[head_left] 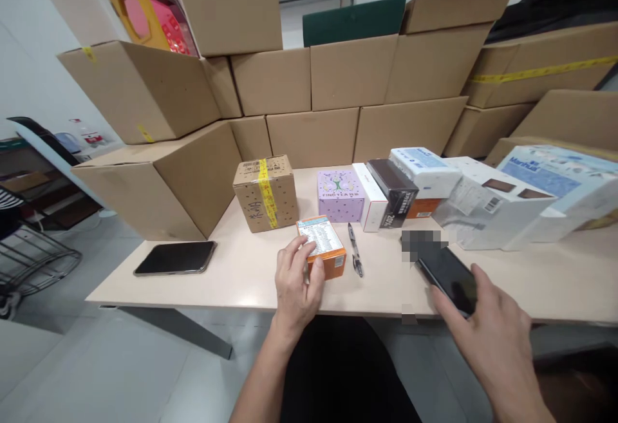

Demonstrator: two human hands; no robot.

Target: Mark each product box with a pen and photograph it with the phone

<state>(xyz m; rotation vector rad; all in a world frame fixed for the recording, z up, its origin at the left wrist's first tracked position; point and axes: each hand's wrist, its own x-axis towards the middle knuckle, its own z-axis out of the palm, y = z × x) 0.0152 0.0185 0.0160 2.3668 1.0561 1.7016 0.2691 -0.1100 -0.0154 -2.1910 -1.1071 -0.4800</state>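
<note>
Head view: the two hands are well apart, each on its own thing. The left hand (298, 281) lies on a small orange box (333, 262) at the near middle of the table (241, 284), fingertips on its white printed label and thumb against the near face; whether it grips, I cannot tell. The right hand (497, 333), at four o'clock from that box, is closed round the near end of a dark, glossy phone (451, 275), its far end blurred by a pixelated patch. The orange box looks closed, contents hidden. Around it, a slim pen (355, 249) lies at three o'clock, a purple, patterned cube-shaped box (340, 201) stands at one, and a taped brown parcel (265, 197) at ten — also shut. Another phone (176, 257), black and flat, lies at nine. Towards two o'clock stand a narrow white box (373, 207), a dark box (393, 194) and a soft plastic-wrapped pack (425, 172) marked in blue. Beyond, at twelve, plain matt cardboard cartons (311, 138) are stacked — a stiff green panel (355, 22) stands above them.
</note>
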